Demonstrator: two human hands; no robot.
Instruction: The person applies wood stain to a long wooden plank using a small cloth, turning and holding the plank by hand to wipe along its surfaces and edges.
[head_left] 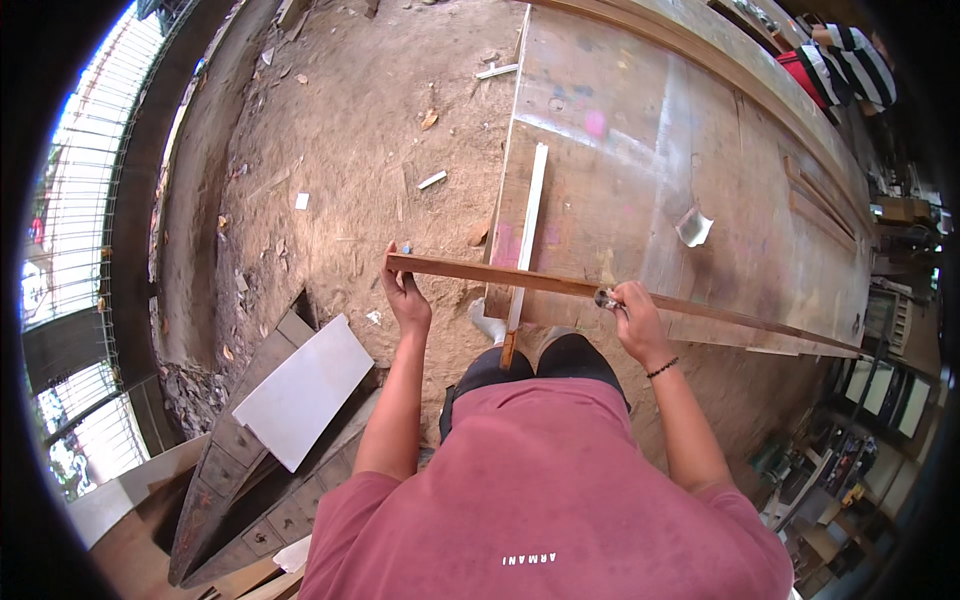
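A long brown wooden strip point(460, 270) runs from left to right in front of me, its far right end reaching the edge of the table. My left hand point(408, 303) is closed round the strip's left end. In my right hand point(640, 322) is a small, dark, roundish object point(604, 298), pressed to or just beside the strip; its kind is too small to make out. Under the strip, a white-faced wooden batten point(532, 200) lies crosswise on the table's left part and sticks out over the near edge towards my legs.
The wide, paint-stained plywood table point(610, 190) fills the middle and right. A curled pale scrap point(694, 227) lies on it. At lower left, a white panel point(305, 393) rests on a dark, boat-shaped wooden piece point(215, 480). Offcuts and leaves dot the earth floor point(350, 120). Someone in striped clothing point(855, 68) is at far right.
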